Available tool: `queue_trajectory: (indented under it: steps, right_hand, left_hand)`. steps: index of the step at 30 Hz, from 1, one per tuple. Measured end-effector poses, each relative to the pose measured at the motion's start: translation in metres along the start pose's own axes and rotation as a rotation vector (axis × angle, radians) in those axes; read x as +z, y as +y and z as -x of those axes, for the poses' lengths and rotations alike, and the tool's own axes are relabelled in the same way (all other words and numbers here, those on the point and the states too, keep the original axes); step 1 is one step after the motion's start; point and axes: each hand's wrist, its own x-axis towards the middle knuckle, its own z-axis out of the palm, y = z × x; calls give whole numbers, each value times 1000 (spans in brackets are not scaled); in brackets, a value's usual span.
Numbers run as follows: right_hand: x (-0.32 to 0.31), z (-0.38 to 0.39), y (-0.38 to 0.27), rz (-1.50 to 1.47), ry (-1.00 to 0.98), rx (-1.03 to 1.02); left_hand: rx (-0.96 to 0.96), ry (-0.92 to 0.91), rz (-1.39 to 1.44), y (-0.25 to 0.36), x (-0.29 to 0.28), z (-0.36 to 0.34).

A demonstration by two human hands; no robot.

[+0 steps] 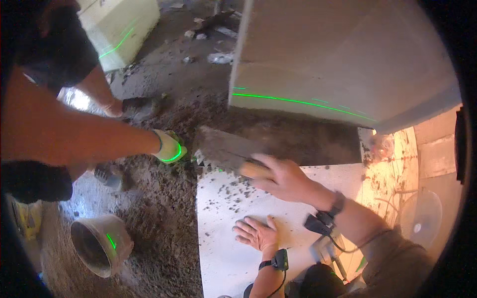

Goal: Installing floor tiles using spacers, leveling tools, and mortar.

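Note:
My right hand grips the wooden handle of a notched trowel, whose mortar-smeared blade points left over the far edge of a large white tile. Flat on that tile, palm down and fingers spread, lies my left hand. Both wrists carry black bands. A co-worker's gloved hand reaches in from the left and touches the mortar bed just beside the trowel's blade.
A grey bucket lies tipped on the mortar at lower left. A white wall block crossed by a green laser line stands behind the tile. Another pale block sits at top left. Laid tiles lie to the right.

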Motion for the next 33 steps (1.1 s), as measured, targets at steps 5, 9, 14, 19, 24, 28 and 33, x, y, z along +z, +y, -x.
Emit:
queue_trajectory:
  steps: [5, 9, 14, 19, 24, 28, 33]
  right_hand:
    - [-23, 148, 69, -83, 250, 566]
    - [-5, 220, 106, -496, 541, 908]
    - [27, 248, 134, -857, 734, 1106]
    - [47, 220, 127, -847, 572, 1081]
    - [111, 153, 96, -933, 257, 998]
    - [206, 85, 47, -1092, 156, 840]
    - [238, 41, -27, -985, -68, 461]
  left_hand:
    - [-3, 26, -58, 7, 1, 0]
    - [-8, 18, -82, 6, 2, 1]
    - [41, 125, -147, 6, 11, 5]
    - [335, 73, -87, -35, -7, 11]
    - [690, -248, -284, -133, -51, 29]
    - [740, -98, -163, -149, -42, 28]
    - [766, -53, -160, -149, -47, 28]
